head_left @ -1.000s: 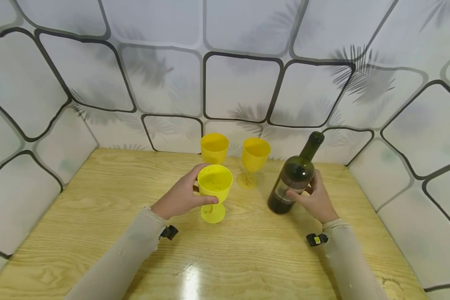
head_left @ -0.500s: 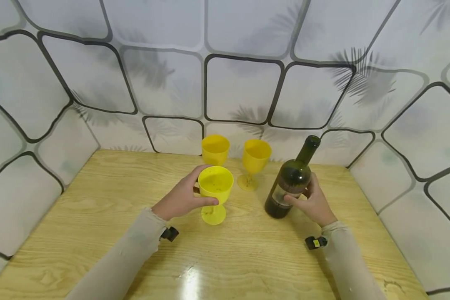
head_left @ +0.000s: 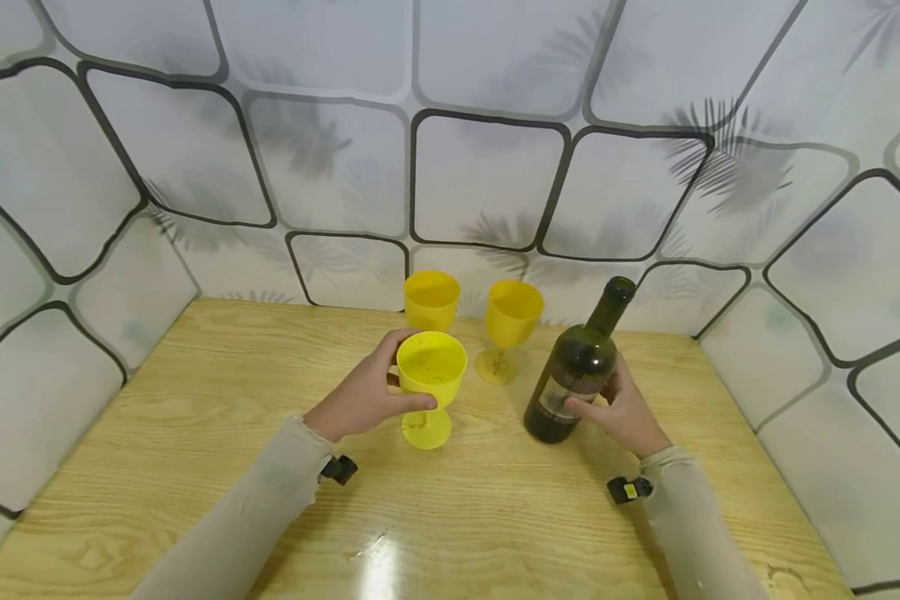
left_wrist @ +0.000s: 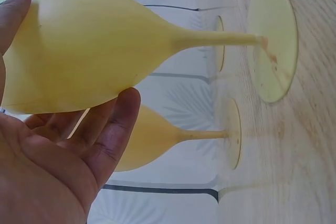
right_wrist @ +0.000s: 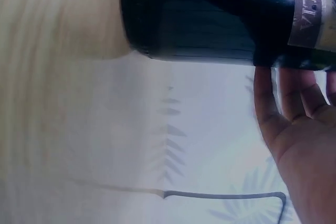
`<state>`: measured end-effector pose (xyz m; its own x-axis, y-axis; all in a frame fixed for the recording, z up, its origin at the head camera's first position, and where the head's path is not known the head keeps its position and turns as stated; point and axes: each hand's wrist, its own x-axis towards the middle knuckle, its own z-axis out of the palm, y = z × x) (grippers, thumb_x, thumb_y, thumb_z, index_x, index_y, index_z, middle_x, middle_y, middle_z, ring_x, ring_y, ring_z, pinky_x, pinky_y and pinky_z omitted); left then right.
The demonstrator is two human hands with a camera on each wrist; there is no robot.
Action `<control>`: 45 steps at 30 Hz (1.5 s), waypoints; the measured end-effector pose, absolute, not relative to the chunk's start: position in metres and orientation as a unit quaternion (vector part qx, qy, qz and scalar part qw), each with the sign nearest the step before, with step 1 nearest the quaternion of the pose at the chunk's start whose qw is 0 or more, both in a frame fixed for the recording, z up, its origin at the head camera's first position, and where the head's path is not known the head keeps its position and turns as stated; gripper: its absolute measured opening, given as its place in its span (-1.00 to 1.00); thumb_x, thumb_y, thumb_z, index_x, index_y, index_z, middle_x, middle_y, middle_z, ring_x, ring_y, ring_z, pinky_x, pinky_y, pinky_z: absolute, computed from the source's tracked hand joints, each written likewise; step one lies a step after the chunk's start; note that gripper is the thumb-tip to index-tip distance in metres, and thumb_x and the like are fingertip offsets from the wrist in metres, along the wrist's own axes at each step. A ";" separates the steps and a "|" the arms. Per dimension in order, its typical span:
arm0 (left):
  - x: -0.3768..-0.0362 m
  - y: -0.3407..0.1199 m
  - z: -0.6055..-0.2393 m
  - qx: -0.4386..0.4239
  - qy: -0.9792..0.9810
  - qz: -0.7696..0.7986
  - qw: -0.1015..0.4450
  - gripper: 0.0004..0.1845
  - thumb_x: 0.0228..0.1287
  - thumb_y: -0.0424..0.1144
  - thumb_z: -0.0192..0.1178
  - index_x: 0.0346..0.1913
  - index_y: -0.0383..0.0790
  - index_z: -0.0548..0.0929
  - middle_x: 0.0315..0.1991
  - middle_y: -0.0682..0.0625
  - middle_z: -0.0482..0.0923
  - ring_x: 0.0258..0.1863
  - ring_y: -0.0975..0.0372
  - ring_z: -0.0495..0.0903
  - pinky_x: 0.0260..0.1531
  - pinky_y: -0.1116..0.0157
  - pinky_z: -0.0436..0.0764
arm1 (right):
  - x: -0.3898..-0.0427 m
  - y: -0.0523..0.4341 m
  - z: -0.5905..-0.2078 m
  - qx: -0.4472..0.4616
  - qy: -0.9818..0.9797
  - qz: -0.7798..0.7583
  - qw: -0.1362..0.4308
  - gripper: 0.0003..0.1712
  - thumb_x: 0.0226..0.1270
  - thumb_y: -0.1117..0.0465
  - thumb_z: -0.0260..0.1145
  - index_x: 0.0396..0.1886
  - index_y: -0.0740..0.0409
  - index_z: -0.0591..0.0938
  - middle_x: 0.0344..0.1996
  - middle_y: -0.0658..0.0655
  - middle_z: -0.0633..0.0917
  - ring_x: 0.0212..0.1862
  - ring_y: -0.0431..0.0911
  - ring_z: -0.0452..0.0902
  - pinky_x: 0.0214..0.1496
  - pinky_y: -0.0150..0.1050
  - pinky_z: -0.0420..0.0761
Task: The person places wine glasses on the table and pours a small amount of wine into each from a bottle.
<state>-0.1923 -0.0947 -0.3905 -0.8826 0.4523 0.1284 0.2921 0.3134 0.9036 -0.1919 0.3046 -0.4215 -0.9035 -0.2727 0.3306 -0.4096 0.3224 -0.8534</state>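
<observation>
You face a light wood-grain table [head_left: 195, 433] set in a corner. Walls [head_left: 487, 167] close it in at the back, left and right, all covered in pale wallpaper with rounded black-outlined panels and grey palm-leaf shadows. A bright overhead light glares off the glossy tabletop near your edge [head_left: 378, 567]. No floor or window visible.

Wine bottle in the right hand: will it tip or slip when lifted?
The wine bottle is tall, narrow and already leaning, so probably tip-prone. Its glossy dark glass looks slippery and likely heavy; the right hand grips near the label, which may help.
</observation>
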 end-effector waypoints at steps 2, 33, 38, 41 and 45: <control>-0.193 -0.096 -0.391 0.230 0.805 0.542 0.075 -0.06 0.18 0.04 0.55 0.51 0.09 0.22 0.25 0.11 0.47 0.10 0.13 0.56 0.15 0.03 0.60 | -0.192 0.304 -0.423 0.208 -0.812 0.542 0.050 0.00 0.30 0.49 0.41 0.62 0.07 0.12 0.26 -0.18 0.50 0.22 -0.31 0.49 0.19 -0.47 0.51; -0.193 -0.097 -0.389 0.216 0.815 0.534 0.060 -0.07 0.17 0.05 0.55 0.52 0.07 0.25 0.22 0.10 0.50 0.03 0.11 0.58 0.04 0.10 0.68 | -0.182 0.272 -0.409 0.139 -0.797 0.575 0.124 -0.21 0.24 0.47 0.49 0.42 0.09 0.39 0.09 -0.21 0.64 0.11 -0.28 0.58 0.12 -0.46 0.57; -0.192 -0.098 -0.389 0.214 0.815 0.535 0.061 -0.08 0.17 0.04 0.55 0.51 0.08 0.26 0.21 0.09 0.50 0.03 0.11 0.59 0.03 0.11 0.69 | -0.182 0.270 -0.410 0.129 -0.795 0.576 0.137 -0.23 0.22 0.47 0.50 0.40 0.13 0.41 0.08 -0.22 0.64 0.11 -0.28 0.58 0.13 -0.47 0.57; -0.192 -0.098 -0.389 0.216 0.813 0.537 0.062 -0.09 0.18 0.03 0.55 0.51 0.08 0.26 0.21 0.08 0.51 0.03 0.11 0.59 0.03 0.12 0.69 | -0.181 0.268 -0.410 0.124 -0.795 0.577 0.144 -0.22 0.20 0.47 0.52 0.39 0.16 0.42 0.07 -0.22 0.64 0.10 -0.28 0.59 0.12 -0.47 0.58; -0.192 -0.097 -0.389 0.220 0.811 0.539 0.063 -0.09 0.19 0.05 0.54 0.51 0.09 0.26 0.21 0.07 0.51 0.03 0.11 0.60 0.01 0.12 0.70 | -0.179 0.267 -0.409 0.115 -0.798 0.572 0.152 -0.21 0.18 0.46 0.53 0.39 0.19 0.42 0.05 -0.24 0.64 0.07 -0.30 0.59 0.09 -0.49 0.58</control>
